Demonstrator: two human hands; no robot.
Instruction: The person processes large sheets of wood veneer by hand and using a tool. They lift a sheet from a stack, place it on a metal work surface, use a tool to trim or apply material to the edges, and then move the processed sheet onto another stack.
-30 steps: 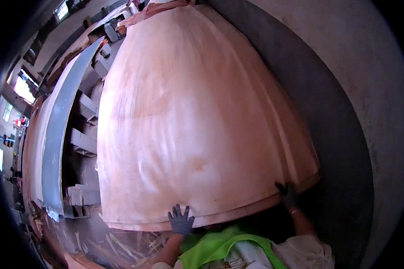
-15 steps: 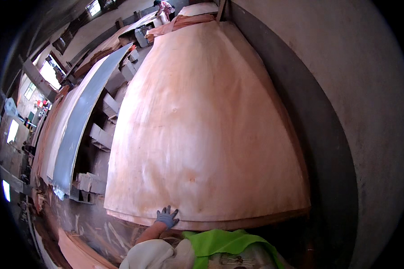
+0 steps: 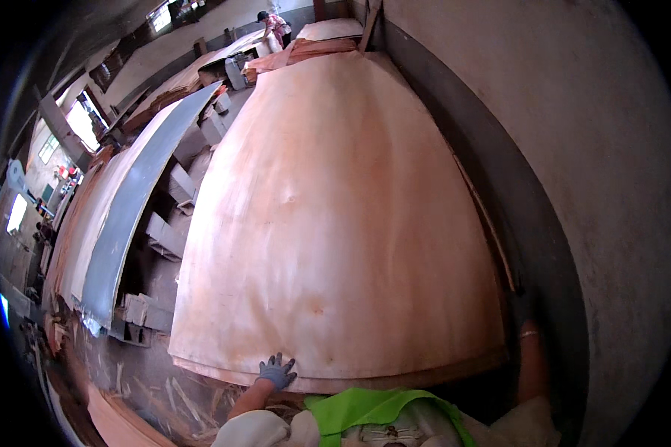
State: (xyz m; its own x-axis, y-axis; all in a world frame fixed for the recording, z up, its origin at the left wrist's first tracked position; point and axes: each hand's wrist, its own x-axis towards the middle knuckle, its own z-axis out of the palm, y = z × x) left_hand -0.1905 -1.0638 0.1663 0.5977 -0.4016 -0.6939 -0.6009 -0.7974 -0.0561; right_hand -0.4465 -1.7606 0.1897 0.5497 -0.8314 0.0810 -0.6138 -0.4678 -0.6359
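A broad stack of pale wood veneer sheets [image 3: 335, 223] spreads out before me. My left hand [image 3: 277, 371], in a grey glove, lies with spread fingers on the near edge of the top sheet, left of centre. My right arm reaches forward past the stack's near right corner. At its end my right hand [image 3: 524, 304] shows only dimly against the dark wall. A long thin wooden stick [image 3: 488, 227] runs from this hand along the right side of the stack. The fingers on it are hard to make out.
A grey wall [image 3: 492, 134] rises close on the right. To the left lies another stack with a grey-blue board [image 3: 123, 231] on top, beside concrete blocks [image 3: 164, 235]. Wood scraps [image 3: 175, 402] litter the floor. Another person [image 3: 276, 30] stands at the far end near reddish veneer [image 3: 306, 54].
My right arm has come up from the lower right, and the stick now shows along the stack's right side. My left hand stays flat on the near edge. The view has shifted slightly.
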